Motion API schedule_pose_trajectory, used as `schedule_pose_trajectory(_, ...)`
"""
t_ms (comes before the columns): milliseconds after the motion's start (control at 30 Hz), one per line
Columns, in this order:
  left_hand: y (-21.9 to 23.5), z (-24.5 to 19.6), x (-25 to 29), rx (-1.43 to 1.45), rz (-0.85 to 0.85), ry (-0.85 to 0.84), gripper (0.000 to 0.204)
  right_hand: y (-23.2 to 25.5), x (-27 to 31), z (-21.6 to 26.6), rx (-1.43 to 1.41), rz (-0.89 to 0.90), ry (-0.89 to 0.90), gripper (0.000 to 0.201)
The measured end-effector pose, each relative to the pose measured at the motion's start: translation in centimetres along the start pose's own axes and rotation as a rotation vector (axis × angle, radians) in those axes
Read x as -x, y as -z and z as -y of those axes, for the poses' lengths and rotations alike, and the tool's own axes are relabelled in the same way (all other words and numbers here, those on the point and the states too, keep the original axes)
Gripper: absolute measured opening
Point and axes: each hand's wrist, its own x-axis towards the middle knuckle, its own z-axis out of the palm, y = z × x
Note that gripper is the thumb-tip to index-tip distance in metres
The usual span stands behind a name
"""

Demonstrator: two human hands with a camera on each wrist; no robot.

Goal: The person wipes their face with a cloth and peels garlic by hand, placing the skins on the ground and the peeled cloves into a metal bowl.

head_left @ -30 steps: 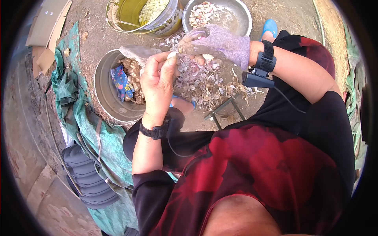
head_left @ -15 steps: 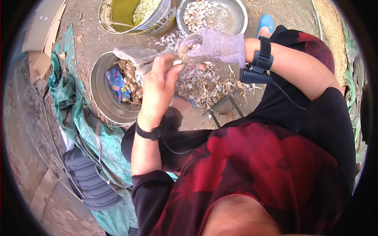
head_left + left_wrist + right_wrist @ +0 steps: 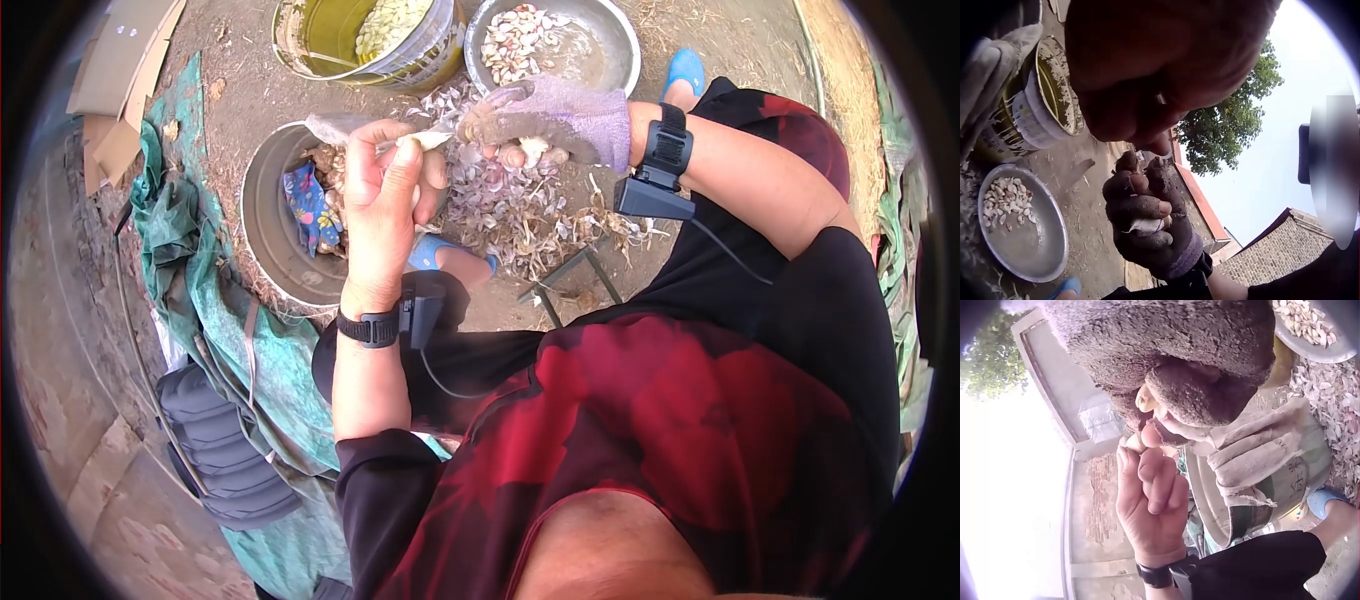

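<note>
My bare left hand [image 3: 380, 205] pinches a pale garlic clove [image 3: 430, 140] between thumb and forefinger, its tip pointing at my right hand. On my right hand [image 3: 550, 120] is a soiled, light purple glove. Its fingers curl around garlic [image 3: 533, 152], and in the left wrist view a whitish garlic piece [image 3: 1146, 226] shows under them. Bare fingertips poke through the glove. In the right wrist view the glove's fingertips are right at the clove [image 3: 1135, 443] in my left hand. Below both hands lies a heap of garlic skins [image 3: 500, 200].
A bucket [image 3: 265, 215] of garlic bulbs stands left, a pale glove [image 3: 1260, 450] over its rim. Farther off are a yellow bucket [image 3: 310, 40] with peeled cloves and a metal basin [image 3: 590, 60] with unpeeled cloves. A green tarp [image 3: 260, 350] lies at left.
My left hand has drawn slightly left and turned, opening a small gap between the hands. More of the clove shows at its fingertips, and more garlic shows under the gloved right hand.
</note>
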Motion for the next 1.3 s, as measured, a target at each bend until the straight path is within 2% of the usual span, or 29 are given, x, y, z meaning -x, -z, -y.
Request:
schedule_pose_trajectory(67,-0.5,0.2,0.0,-0.173,-0.060,0.026,0.015,-0.6,0.4,0.6,-0.053,0.011,0.081,0.030)
schedule_pose_trajectory(133,-1.0,0.6,0.0,-0.229,-0.078,0.006,0.014,-0.8,0.4,0.5,-0.085,0.011,0.121,0.030)
schedule_pose_trajectory(200,-1.2,0.8,0.1,-0.284,-0.101,-0.016,0.014,-0.9,-0.1,-0.4,-0.322,-0.010,0.125,0.027)
schedule_pose_trajectory(333,-1.6,1.4,0.1,-0.449,-0.087,-0.070,0.012,0.2,-0.7,-1.0,-0.224,0.075,0.120,0.027)
schedule_pose_trajectory(400,-1.5,2.0,0.0,-0.504,-0.092,-0.111,0.012,0.0,-0.5,-0.7,-0.192,0.020,0.104,0.026)
schedule_pose_trajectory(467,-1.4,2.7,-0.1,-0.564,-0.071,-0.207,0.022,-0.6,-0.1,-0.5,-0.208,-0.009,0.114,0.026)
schedule_pose_trajectory(600,-1.5,3.3,0.0,-0.655,-0.082,-0.294,0.021,-0.9,-0.2,-0.5,-0.136,-0.088,0.158,0.026)
schedule_pose_trajectory(667,-1.8,3.1,0.0,-0.417,-0.092,-0.192,0.021,-1.0,0.1,-0.1,-0.116,-0.077,0.160,0.027)
schedule_pose_trajectory(700,-1.8,2.8,-0.1,-0.417,-0.093,-0.193,0.021,-1.1,0.3,0.1,-0.098,-0.066,0.162,0.028)
schedule_pose_trajectory(767,-1.7,2.2,-0.2,-0.089,-0.113,-0.034,0.015,-0.6,-0.3,-0.6,-0.155,-0.011,0.211,0.028)
schedule_pose_trajectory(800,-1.5,2.3,-0.3,-0.090,-0.115,-0.036,0.015,-0.5,-0.5,-0.6,-0.215,0.042,0.258,0.028)
schedule_pose_trajectory(867,-1.1,2.7,-0.4,0.031,-0.139,0.043,0.020,-0.2,-0.6,-0.5,-0.188,0.047,0.266,0.028)
schedule_pose_trajectory(933,-1.6,2.3,-0.4,0.028,-0.151,0.049,0.022,-0.6,-0.4,0.3,-0.163,0.047,0.278,0.029)
schedule_pose_trajectory(1000,-2.1,2.3,-0.3,0.027,-0.163,0.057,0.025,-1.3,-0.2,0.9,0.157,-0.096,0.311,0.030)
schedule_pose_trajectory(1100,-1.9,2.9,-0.4,0.034,-0.141,0.077,0.024,-1.7,-0.2,0.2,0.080,-0.037,0.316,0.030)
schedule_pose_trajectory(1167,-0.3,3.1,-0.8,0.292,-0.152,0.117,0.026,-2.5,0.3,0.3,0.072,-0.011,0.289,0.030)
schedule_pose_trajectory(1233,0.2,2.5,-1.1,0.221,-0.246,0.080,0.030,-2.6,0.3,0.1,0.064,0.023,0.262,0.030)
schedule_pose_trajectory(1300,0.5,1.4,-0.9,0.308,-0.173,0.095,0.035,-1.7,-0.1,-0.6,-0.112,0.091,0.114,0.038)
